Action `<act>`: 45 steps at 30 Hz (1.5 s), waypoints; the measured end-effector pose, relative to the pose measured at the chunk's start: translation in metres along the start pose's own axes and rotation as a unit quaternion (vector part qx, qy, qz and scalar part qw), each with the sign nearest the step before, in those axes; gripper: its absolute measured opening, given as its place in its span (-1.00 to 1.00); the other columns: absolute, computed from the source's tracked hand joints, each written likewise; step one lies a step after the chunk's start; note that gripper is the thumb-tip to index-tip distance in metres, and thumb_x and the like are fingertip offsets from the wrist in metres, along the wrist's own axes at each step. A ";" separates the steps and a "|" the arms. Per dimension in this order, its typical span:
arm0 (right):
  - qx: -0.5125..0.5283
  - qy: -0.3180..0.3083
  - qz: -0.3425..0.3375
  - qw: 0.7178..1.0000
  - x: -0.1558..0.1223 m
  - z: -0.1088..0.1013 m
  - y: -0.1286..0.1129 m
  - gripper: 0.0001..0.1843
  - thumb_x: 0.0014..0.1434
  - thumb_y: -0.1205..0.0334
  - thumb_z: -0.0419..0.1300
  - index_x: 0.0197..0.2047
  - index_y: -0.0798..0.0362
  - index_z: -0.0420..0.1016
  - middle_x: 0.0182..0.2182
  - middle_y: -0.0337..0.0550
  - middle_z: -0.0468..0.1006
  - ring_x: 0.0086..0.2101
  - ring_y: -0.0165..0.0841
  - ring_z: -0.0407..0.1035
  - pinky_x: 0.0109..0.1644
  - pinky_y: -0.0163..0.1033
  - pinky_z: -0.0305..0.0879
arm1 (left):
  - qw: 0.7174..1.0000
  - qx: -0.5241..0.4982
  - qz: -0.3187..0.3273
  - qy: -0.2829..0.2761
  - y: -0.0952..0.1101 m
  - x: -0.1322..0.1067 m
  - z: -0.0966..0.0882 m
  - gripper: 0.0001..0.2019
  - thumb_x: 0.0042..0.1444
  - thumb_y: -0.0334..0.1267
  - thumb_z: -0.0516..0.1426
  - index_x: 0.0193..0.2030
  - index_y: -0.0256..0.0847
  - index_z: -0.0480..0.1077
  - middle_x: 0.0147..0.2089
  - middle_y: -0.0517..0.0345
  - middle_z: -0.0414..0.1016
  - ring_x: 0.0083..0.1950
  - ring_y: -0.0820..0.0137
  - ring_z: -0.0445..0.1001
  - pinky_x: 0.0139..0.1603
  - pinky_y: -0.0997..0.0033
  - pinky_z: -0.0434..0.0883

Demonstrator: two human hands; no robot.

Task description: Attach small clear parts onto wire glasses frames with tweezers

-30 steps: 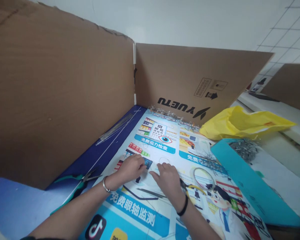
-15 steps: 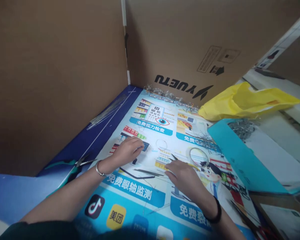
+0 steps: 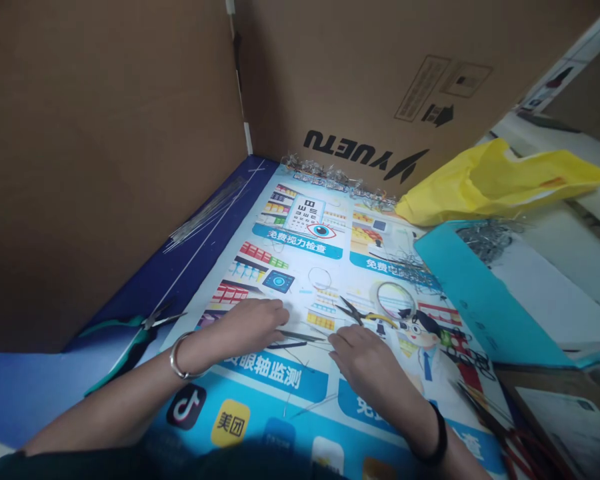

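Observation:
My left hand (image 3: 253, 327), with a silver bangle on the wrist, lies low on a printed poster (image 3: 300, 380). Its fingers are pressed together at the end of some thin dark wires (image 3: 300, 336). My right hand (image 3: 367, 360), with a black band on the wrist, rests flat on the poster, its fingertips close to the other end of those wires. Yellow-handled pliers (image 3: 364, 314) lie just beyond my right hand, not touched. A small wire ring (image 3: 320, 277) and a larger ring (image 3: 395, 298) lie farther back on the poster.
Cardboard walls (image 3: 105, 153) close off the left and back. Green-handled pliers (image 3: 130, 341) and a bundle of straight wires (image 3: 205, 215) lie at the left. At the right are a yellow bag (image 3: 495, 180), a teal board (image 3: 475, 293) with metal bits (image 3: 485, 237), and red scissors (image 3: 525, 443).
The view tipped down. My left hand slid back toward me onto the wires. My right hand drew back off the yellow-handled pliers, which now lie uncovered.

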State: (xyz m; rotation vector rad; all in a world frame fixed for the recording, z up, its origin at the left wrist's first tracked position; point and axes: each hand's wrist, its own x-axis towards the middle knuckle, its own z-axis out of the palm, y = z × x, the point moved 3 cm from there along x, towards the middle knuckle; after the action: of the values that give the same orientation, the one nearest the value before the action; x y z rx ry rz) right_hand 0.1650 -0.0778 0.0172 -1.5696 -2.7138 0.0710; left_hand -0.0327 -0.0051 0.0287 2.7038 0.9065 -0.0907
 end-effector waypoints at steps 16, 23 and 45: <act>0.094 -0.031 0.056 0.993 -0.007 -0.011 0.028 -0.86 0.20 0.34 0.08 -0.25 0.06 0.47 -0.32 -0.11 0.49 -0.26 -0.29 0.34 -0.21 -0.24 0.20 | 1.000 0.016 -0.003 0.014 -0.001 0.006 0.010 -0.84 0.21 -0.26 0.00 -0.33 -0.23 0.34 -0.30 0.10 0.44 -0.31 0.30 0.42 -0.39 0.39 0.25; 0.074 -0.061 0.052 0.994 -0.007 -0.009 0.022 -0.87 0.20 0.32 0.07 -0.30 0.05 0.45 -0.36 -0.15 0.47 -0.29 -0.31 0.32 -0.24 -0.26 0.14 | 0.999 0.004 -0.002 0.048 0.009 0.021 0.004 -0.87 0.21 -0.26 0.00 -0.25 -0.21 0.33 -0.24 0.10 0.44 -0.25 0.28 0.45 -0.37 0.39 0.28; -0.008 0.008 0.069 0.998 -0.003 0.000 0.009 -0.83 0.12 0.47 0.08 -0.45 0.09 0.40 -0.45 -0.11 0.42 -0.39 -0.32 0.27 -0.32 -0.24 0.05 | 0.992 0.075 0.063 0.076 0.031 0.045 0.031 -0.86 0.10 -0.49 -0.04 -0.26 -0.28 0.30 -0.31 0.00 0.40 -0.37 0.31 0.38 -0.41 0.38 0.29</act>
State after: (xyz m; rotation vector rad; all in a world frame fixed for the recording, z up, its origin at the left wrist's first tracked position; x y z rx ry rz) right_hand 0.1741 -0.0762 0.0174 -1.7515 -2.5975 0.0365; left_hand 0.0226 -0.0110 0.0002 2.9331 0.7956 0.0777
